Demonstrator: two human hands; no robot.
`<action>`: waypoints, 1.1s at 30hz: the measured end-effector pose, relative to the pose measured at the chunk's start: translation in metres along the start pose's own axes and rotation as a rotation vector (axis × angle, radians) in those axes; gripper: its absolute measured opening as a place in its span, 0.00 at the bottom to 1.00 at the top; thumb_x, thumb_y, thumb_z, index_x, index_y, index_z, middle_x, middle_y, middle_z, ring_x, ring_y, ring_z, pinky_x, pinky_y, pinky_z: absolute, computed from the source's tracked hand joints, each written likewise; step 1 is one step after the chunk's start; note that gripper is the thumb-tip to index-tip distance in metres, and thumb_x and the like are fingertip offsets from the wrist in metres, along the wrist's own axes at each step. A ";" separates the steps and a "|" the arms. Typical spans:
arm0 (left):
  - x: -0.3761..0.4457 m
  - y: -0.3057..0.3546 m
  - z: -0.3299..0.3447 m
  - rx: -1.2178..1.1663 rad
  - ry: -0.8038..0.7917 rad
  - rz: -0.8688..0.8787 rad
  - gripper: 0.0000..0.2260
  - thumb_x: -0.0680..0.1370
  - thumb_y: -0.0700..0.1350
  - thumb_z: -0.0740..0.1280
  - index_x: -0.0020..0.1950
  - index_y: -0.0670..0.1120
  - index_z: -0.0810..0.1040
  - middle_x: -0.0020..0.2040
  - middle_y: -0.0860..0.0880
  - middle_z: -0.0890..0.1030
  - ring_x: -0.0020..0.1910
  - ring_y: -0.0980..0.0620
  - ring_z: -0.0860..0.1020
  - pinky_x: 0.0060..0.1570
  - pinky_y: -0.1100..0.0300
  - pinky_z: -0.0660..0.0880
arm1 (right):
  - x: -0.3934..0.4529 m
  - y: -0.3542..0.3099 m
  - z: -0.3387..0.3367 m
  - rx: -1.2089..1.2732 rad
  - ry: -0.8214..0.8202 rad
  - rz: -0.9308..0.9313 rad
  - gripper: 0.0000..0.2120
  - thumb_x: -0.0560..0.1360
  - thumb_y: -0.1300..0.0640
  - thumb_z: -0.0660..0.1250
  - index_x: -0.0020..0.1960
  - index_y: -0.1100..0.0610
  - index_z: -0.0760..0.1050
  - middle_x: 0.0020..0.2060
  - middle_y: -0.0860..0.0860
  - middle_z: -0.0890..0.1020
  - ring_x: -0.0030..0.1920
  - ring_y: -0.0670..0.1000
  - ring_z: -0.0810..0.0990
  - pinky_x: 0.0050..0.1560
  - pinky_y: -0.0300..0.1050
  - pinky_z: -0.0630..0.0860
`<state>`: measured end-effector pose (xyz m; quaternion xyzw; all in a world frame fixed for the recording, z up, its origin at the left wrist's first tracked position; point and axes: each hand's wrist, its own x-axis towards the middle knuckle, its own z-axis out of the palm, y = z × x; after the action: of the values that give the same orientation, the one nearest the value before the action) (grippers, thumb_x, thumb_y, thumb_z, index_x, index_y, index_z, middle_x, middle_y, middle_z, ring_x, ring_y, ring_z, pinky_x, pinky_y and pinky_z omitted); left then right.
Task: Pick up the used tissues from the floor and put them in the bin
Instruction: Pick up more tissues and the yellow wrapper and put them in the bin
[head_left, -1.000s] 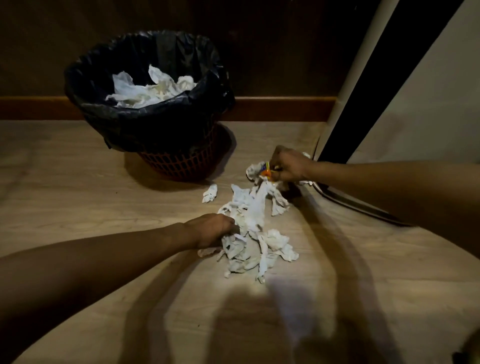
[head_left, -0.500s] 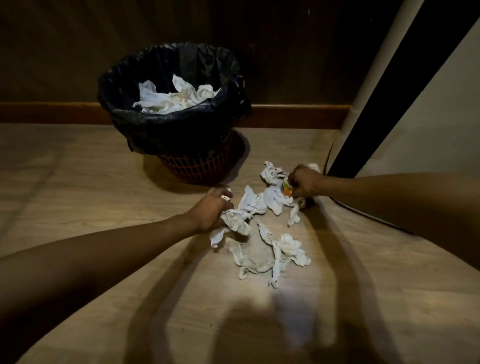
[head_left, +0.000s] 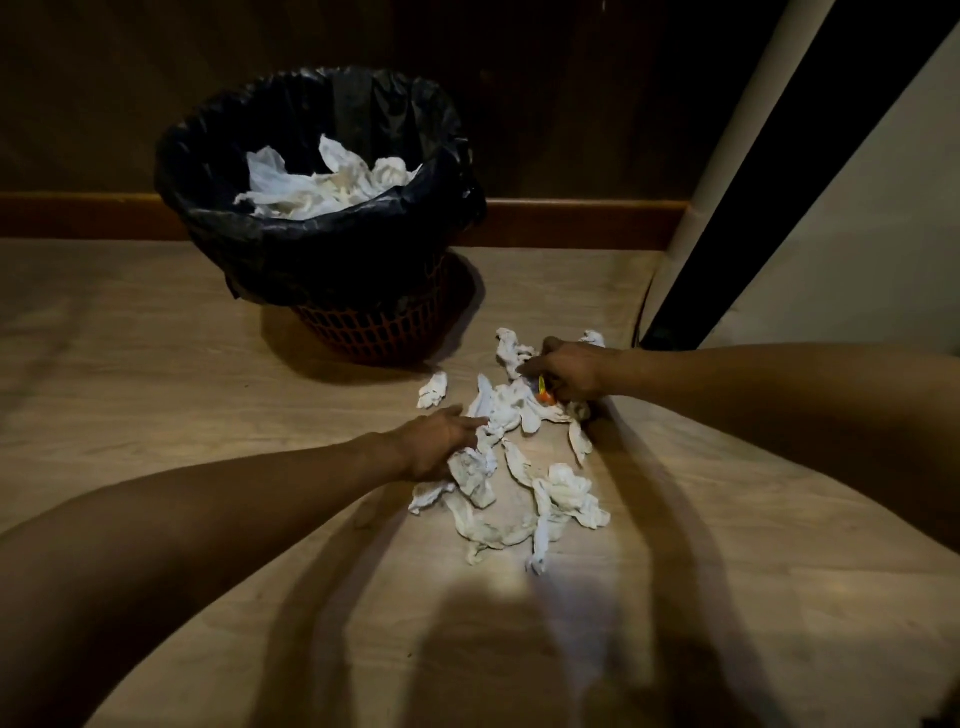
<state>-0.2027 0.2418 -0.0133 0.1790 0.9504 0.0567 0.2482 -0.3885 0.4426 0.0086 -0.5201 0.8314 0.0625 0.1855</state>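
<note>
Several crumpled white used tissues (head_left: 524, 493) lie in a loose pile on the wooden floor, and one small tissue (head_left: 434, 389) lies apart toward the bin. The bin (head_left: 332, 254) is a red mesh basket with a black liner. It stands at the back left and holds more tissues (head_left: 322, 187). My left hand (head_left: 441, 447) rests palm down on the pile's left side, fingers stretched over a tissue. My right hand (head_left: 566, 371) is closed on tissues at the pile's far right. A small orange object (head_left: 543, 396) shows beneath it.
A brown skirting board (head_left: 571, 223) runs along the dark wall behind the bin. A pale post and a dark panel (head_left: 779, 182) rise diagonally at the right, close to my right hand. Long arm shadows fall across the floor toward me.
My left hand has eased back and flattened on the pile, uncovering the small tissue near the bin. My right hand has shifted slightly left over the far tissues. The view has tilted a little.
</note>
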 end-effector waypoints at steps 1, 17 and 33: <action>-0.002 0.000 0.002 -0.015 0.059 0.016 0.17 0.71 0.46 0.73 0.58 0.45 0.79 0.73 0.46 0.71 0.71 0.41 0.68 0.66 0.49 0.71 | 0.002 0.001 0.002 0.003 -0.042 0.047 0.13 0.76 0.58 0.69 0.60 0.54 0.73 0.45 0.54 0.75 0.45 0.57 0.78 0.37 0.40 0.69; -0.083 -0.005 -0.081 -0.106 0.357 -0.161 0.11 0.70 0.49 0.71 0.41 0.42 0.78 0.41 0.44 0.82 0.41 0.44 0.81 0.40 0.48 0.77 | -0.042 0.002 -0.067 0.042 0.092 0.287 0.06 0.71 0.56 0.71 0.38 0.57 0.76 0.36 0.55 0.78 0.39 0.57 0.78 0.39 0.45 0.71; -0.167 0.017 -0.255 -0.288 1.137 -0.209 0.13 0.70 0.49 0.72 0.51 0.45 0.85 0.46 0.46 0.86 0.47 0.51 0.83 0.45 0.59 0.76 | -0.084 -0.028 -0.173 0.406 0.467 0.526 0.19 0.69 0.55 0.78 0.57 0.59 0.80 0.52 0.54 0.82 0.52 0.53 0.81 0.49 0.48 0.81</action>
<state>-0.1867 0.1913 0.2875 -0.0095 0.9294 0.2472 -0.2738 -0.3729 0.4490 0.2022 -0.2427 0.9513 -0.1772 0.0683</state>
